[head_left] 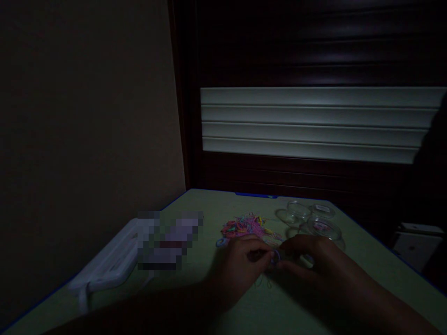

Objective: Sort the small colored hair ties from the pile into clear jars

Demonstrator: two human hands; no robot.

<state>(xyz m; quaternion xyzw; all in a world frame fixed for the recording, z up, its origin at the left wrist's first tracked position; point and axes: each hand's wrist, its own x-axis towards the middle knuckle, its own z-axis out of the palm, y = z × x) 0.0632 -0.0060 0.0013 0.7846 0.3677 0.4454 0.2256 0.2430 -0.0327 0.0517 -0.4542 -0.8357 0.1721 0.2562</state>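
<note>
**Tiny purple band pinched between two hands, super dim lighting**

So the small purplish band (275, 257) is up at the fingertips, right in the gap between the two hands and above the green counter (195, 298). The left hand (244, 267) is closed down to a pinch, thumb against curled fingers, with the band at the tips. The right hand (314, 258) is curved into a loose C, thumb and index tips right at the other side of the band. It's too dark for me to tell whether those tips actually grip it.

Just beyond the left hand there's a messy pile of colorful bands (246, 225), mostly pink and red with some yellow. A few thin loose loops (263, 282) lie on the near side of the hands. Clear round containers (324, 230) sit past the right hand. Over on the left, a long white strip with a cable (108, 263) lies near the counter's edge, next to a pixelated item (171, 242).

Writing-wise: one clear piece has a whitish label (321, 209), print way too small to read. The white box (415, 246) at far right has a faint mark I can't make out.
</note>
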